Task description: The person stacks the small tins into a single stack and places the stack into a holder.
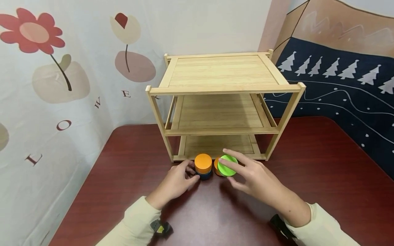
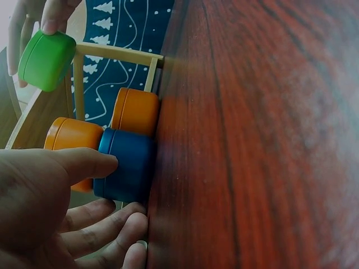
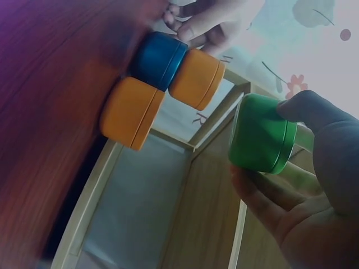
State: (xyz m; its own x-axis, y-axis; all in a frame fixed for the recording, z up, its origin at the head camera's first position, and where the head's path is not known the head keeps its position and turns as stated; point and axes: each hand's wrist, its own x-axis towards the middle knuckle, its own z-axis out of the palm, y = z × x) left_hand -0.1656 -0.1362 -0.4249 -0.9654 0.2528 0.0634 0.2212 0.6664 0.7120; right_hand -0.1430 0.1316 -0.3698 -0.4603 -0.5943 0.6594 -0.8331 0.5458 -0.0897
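Observation:
My right hand (image 1: 252,174) pinches a small green lidded jar (image 3: 261,134) between thumb and fingers, holding it raised off the table. Under it in the head view, partly covered, an orange jar (image 3: 130,112) stands on the tabletop. To its left a second orange jar (image 1: 203,162) sits on top of a dark blue jar (image 2: 128,165). Beside this stack is my left hand (image 1: 176,179), its fingers loosely bent at the left side. The left thumb tip is right at the blue jar's front in the left wrist view.
Just behind the jars stands a three-tier light wooden shelf (image 1: 227,90), its lowest board close to the tabletop. The dark red table (image 1: 197,212) runs back under it. Printed cloth walls (image 1: 70,119) close in the left, back and right.

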